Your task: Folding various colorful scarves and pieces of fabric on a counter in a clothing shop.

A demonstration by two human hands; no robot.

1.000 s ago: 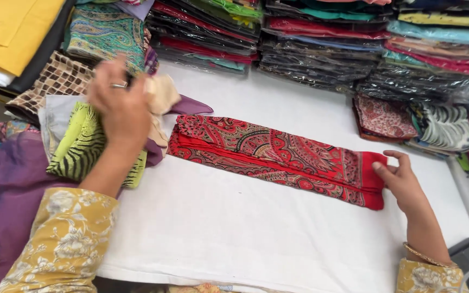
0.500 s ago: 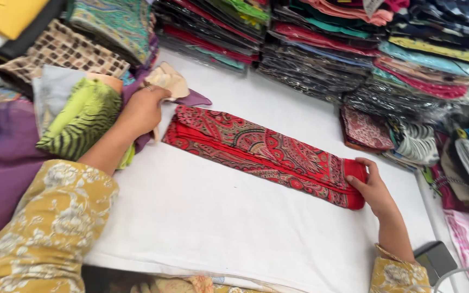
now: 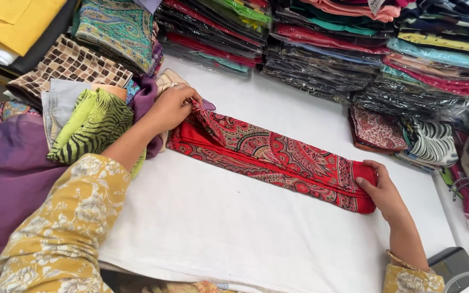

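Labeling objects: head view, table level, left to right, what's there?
Purple cloth → green striped fabric → left hand → red patterned scarf → right hand → black-and-white striped fabric.

Wrapped fabric stacks (image 3: pixel 321 49) along back; green zebra-print cloth (image 3: pixel 96 127) left; purple fabric (image 3: pixel 6 173) beside.

A white-covered table (image 3: pixel 234 239) is ringed by stacks of wrapped fabrics (image 3: pixel 321 59).
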